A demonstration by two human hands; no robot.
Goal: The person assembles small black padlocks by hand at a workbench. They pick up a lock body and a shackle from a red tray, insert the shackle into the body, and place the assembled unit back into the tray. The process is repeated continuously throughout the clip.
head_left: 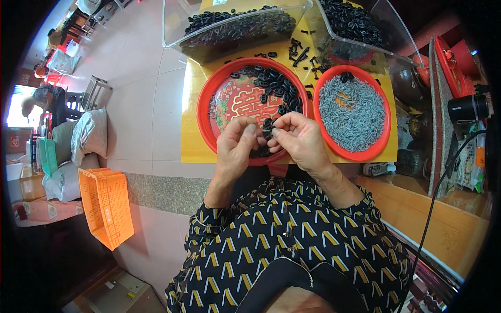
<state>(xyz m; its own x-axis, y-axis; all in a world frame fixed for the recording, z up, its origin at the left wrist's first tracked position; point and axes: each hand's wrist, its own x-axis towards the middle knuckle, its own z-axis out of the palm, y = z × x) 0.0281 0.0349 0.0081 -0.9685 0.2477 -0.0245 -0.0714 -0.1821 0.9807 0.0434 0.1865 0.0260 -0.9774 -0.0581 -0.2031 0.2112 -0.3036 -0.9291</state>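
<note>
From where I stand, the biggest thing is the one yellow-topped table. Two clear bins sit at its far side, the left-hand bin and the right-hand bin, both heaped with dark parts beyond my counting. Nearer the person are two round red trays: the larger one is on the left, with a decorated base, and the smaller one is close by on the right.

Two hands work above the near rim of the larger tray, close together. The right hand pinches a small black part between thumb and fingers. The left hand curls in just beside it; I can't tell whether its fingertips touch.

That part's long axis seems to run away from the person; which end leads is hidden by fingers. It looks dark and compact, with a paler fleck. Dozens of black oval pieces, slotted and slightly shiny, pile along the tray's right side. Smallest are the silver screws, hundreds probably, filling the smaller tray.
</note>
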